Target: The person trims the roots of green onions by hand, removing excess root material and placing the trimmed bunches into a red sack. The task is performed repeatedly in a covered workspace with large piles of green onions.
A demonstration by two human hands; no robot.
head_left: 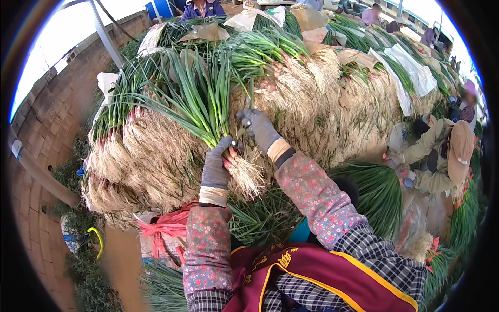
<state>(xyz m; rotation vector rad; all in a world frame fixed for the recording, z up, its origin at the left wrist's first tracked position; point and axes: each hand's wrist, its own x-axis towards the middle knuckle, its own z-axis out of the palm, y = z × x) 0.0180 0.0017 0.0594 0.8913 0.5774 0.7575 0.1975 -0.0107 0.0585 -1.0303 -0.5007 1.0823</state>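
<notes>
My left hand [215, 167], in a grey glove, is closed around a bunch of spring onions [204, 106] just above the reddish bulbs. Its long green leaves fan up and to the left, and the pale stringy roots [246, 177] hang to the right of my fist. To the right of the bunch, my right hand [261, 130], also gloved, has its fingers curled together. A thin green strand rises behind those fingertips, but whether they grip it is unclear. Behind both hands stands a long heap of spring onions [332, 112], roots facing me.
Loose green leaves [260, 216] lie below my hands. A red plastic ribbon bundle [171, 223] rests at lower left. On the right, a co-worker in a tan cap [461, 151] handles a leafy bunch [374, 190]. Sheets [410, 70] cover parts of the heap. A brick wall [52, 125] runs along the left.
</notes>
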